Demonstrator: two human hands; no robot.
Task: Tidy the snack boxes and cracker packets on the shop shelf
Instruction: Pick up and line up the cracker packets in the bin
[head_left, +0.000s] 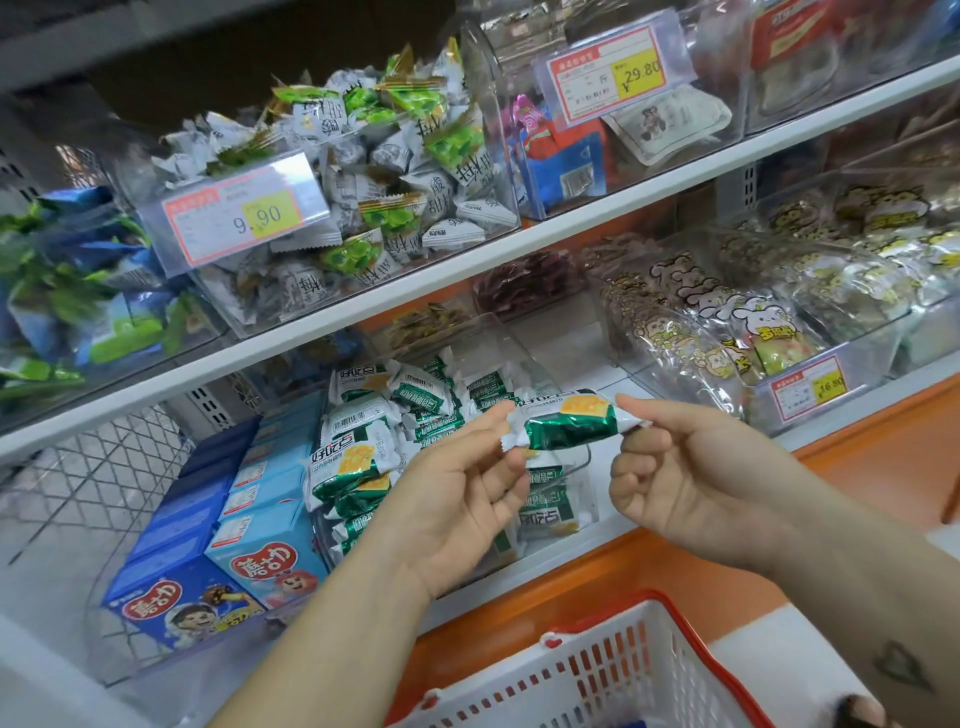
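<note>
Hanging in the open gap before the lower shelf (524, 571), just above a clear bin (586, 470) of like packets and below the white lip of the upper shelf (415, 296): one cracker packet (569, 423), held level and touching nothing but fingers. Pinched at its left crimped end between thumb and forefinger of the left hand (462, 499), remaining fingers loosely curled. Pinched at the right end by the right hand (691, 483), other fingers folded toward the palm. Free room above the bin up to that shelf lip. Hemmed on the right by a clear bin of bunny-print bags (727, 332) with a price tag (808, 387) on its front, and on the left by two rows of blue snack boxes (265, 540) standing just beside the cracker bin. Below the wrists, near the orange shelf front (857, 467), a white basket (623, 670) with a red rim. As for the packet: white wrapper, shiny green band along the lower half, yellow cracker picture on top, dark lettering, serrated end seals. Heaped in the bin behind, more of the same, lying at all angles, some barcode side up.
</note>
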